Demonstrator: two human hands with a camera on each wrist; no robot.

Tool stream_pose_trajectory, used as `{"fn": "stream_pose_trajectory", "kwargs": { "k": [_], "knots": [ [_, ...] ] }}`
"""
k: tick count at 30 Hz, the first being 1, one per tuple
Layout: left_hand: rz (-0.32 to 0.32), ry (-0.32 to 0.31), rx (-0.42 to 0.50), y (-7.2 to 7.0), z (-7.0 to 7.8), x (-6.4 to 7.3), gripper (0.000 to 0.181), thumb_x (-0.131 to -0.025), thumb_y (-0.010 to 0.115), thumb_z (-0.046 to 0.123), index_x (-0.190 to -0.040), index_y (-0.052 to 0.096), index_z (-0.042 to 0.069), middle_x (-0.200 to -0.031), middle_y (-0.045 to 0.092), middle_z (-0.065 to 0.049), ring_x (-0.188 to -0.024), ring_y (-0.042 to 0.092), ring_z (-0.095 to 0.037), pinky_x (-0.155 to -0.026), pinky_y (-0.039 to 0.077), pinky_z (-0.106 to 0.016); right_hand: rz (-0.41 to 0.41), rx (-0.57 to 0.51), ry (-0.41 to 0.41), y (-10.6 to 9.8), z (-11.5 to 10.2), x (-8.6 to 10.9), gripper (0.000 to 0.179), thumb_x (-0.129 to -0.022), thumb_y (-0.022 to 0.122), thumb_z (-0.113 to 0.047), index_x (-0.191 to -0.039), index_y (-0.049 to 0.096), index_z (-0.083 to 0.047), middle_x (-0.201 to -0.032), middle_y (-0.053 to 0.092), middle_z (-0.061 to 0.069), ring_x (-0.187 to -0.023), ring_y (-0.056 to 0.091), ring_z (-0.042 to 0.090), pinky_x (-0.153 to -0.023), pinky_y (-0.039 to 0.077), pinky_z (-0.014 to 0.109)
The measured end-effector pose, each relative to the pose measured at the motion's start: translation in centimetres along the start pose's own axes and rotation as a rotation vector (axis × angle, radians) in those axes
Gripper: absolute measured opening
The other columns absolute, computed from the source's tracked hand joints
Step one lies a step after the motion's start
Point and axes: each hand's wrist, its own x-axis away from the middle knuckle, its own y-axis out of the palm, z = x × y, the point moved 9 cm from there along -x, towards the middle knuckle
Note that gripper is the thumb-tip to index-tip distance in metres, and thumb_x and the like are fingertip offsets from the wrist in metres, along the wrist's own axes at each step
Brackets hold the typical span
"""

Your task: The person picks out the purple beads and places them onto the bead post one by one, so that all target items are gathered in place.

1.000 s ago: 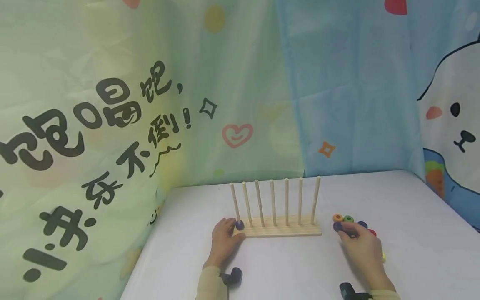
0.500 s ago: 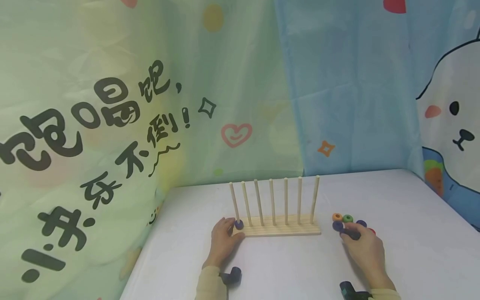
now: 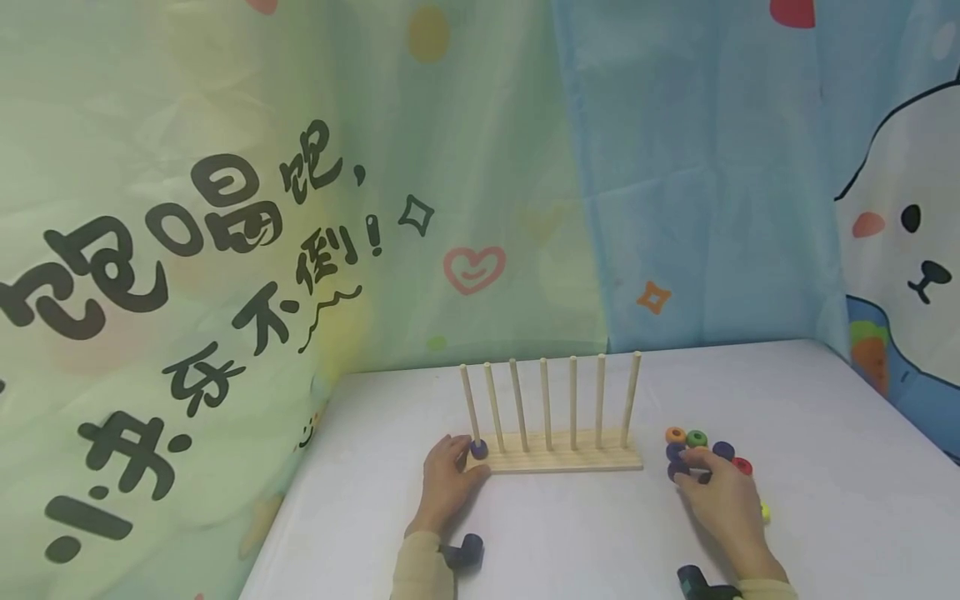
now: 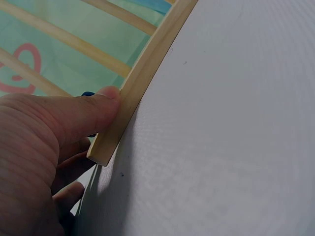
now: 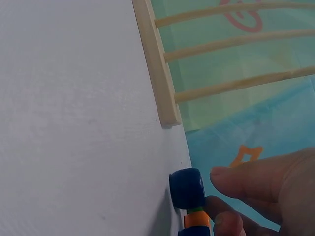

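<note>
My left hand (image 3: 450, 483) grips the left end of a wooden peg rack (image 3: 562, 461), its thumb on the front edge of the base. A dark blue bead (image 3: 478, 450) sits at the foot of the leftmost peg, mostly hidden behind the thumb in the left wrist view. To the right of the rack, my right hand (image 3: 722, 498) hovers over a group of beads, fingers bent loosely. A blue bead (image 5: 187, 189) stands right by its fingertips, with a gap between thumb and bead in the right wrist view. Another blue bead (image 3: 675, 451) lies just behind that one.
Around the right hand lie an orange bead (image 3: 676, 435), a green bead (image 3: 697, 437), a blue bead (image 3: 723, 451), a red bead (image 3: 742, 466) and a partly hidden yellow bead (image 3: 765, 511). A printed curtain (image 3: 480, 183) hangs behind the white table (image 3: 570, 533).
A dark blue bead by the right fingers has shifted left and now shows in front of the other blue one. The red bead shows more fully. The left hand stays on the rack.
</note>
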Motion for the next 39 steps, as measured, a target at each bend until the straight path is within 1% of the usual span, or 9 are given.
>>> {"fn": "stream_pose_trajectory", "kwargs": {
  "k": [3,5,8,9,13,22,31,35,39],
  "knots": [
    [-0.001,-0.002,-0.002,0.0,0.0,0.0,0.053,-0.079,0.078,0.026,-0.125,0.063,0.005,-0.131,0.061,-0.015,-0.137,0.039,-0.040,-0.115,0.024,-0.058,-0.002,0.009,-0.003,0.3,0.0,0.1,0.035,-0.081,0.073,-0.011,-0.114,0.065,-0.001,-0.112,0.068,0.022,-0.102,0.061,0.046,-0.077,0.050,0.053],
    [-0.002,-0.007,-0.007,0.1,0.0,0.1,0.054,-0.079,0.079,0.027,-0.126,0.063,0.005,-0.131,0.061,-0.015,-0.137,0.038,-0.040,-0.115,0.024,-0.058,-0.016,0.008,0.001,0.5,0.1,0.1,0.036,-0.081,0.073,-0.011,-0.115,0.065,-0.002,-0.113,0.068,0.021,-0.101,0.062,0.045,-0.076,0.049,0.052],
    [-0.003,-0.011,-0.008,0.1,0.0,0.1,0.054,-0.079,0.079,0.027,-0.126,0.063,0.006,-0.131,0.061,-0.014,-0.137,0.038,-0.040,-0.115,0.024,-0.058,-0.061,0.010,0.017,1.1,0.2,0.1,0.038,-0.082,0.071,-0.014,-0.118,0.064,-0.002,-0.116,0.067,0.021,-0.105,0.060,0.045,-0.078,0.048,0.054],
    [-0.003,-0.009,-0.008,0.1,0.0,0.1,0.054,-0.079,0.079,0.027,-0.126,0.063,0.006,-0.131,0.060,-0.014,-0.137,0.038,-0.040,-0.115,0.024,-0.058,-0.077,0.010,0.018,1.3,0.1,0.1,0.039,-0.083,0.071,-0.014,-0.119,0.064,-0.002,-0.118,0.067,0.021,-0.108,0.058,0.046,-0.081,0.047,0.056],
    [-0.005,-0.003,-0.006,0.1,0.0,0.1,0.054,-0.079,0.078,0.027,-0.126,0.063,0.006,-0.131,0.061,-0.014,-0.137,0.038,-0.040,-0.115,0.024,-0.057,-0.112,0.018,0.001,1.9,-0.3,0.3,0.041,-0.083,0.070,-0.014,-0.122,0.063,-0.003,-0.119,0.066,0.021,-0.115,0.054,0.048,-0.086,0.045,0.060],
    [-0.007,-0.007,-0.007,0.1,0.1,0.1,0.053,-0.080,0.078,0.027,-0.126,0.063,0.005,-0.131,0.061,-0.014,-0.137,0.038,-0.039,-0.116,0.024,-0.057,-0.139,0.011,-0.028,2.8,-1.2,0.7,0.041,-0.082,0.071,-0.013,-0.120,0.064,-0.001,-0.117,0.066,0.022,-0.113,0.055,0.049,-0.089,0.045,0.061],
    [-0.009,-0.022,0.008,0.0,0.0,0.1,0.053,-0.080,0.078,0.026,-0.126,0.063,0.006,-0.132,0.060,-0.013,-0.138,0.037,-0.039,-0.116,0.023,-0.057,-0.170,0.059,-0.055,3.7,-1.3,0.7,0.043,-0.081,0.073,-0.015,-0.120,0.064,0.002,-0.118,0.065,0.025,-0.111,0.056,0.051,-0.090,0.045,0.062],
    [-0.006,-0.009,-0.005,0.0,0.0,0.1,0.054,-0.079,0.079,0.027,-0.125,0.063,0.005,-0.131,0.060,-0.014,-0.137,0.038,-0.040,-0.115,0.023,-0.058,-0.189,0.063,-0.078,4.1,-1.4,0.7,0.043,-0.080,0.074,-0.016,-0.118,0.064,0.003,-0.117,0.065,0.026,-0.110,0.056,0.050,-0.091,0.045,0.062],
    [-0.004,-0.001,-0.005,0.0,0.1,0.2,0.054,-0.079,0.079,0.027,-0.125,0.063,0.003,-0.131,0.060,-0.016,-0.137,0.038,-0.041,-0.115,0.023,-0.059,-0.194,0.056,-0.078,4.4,-1.5,0.8,0.043,-0.080,0.075,-0.017,-0.117,0.065,0.003,-0.115,0.066,0.024,-0.110,0.057,0.048,-0.093,0.044,0.061]
  ]
}}
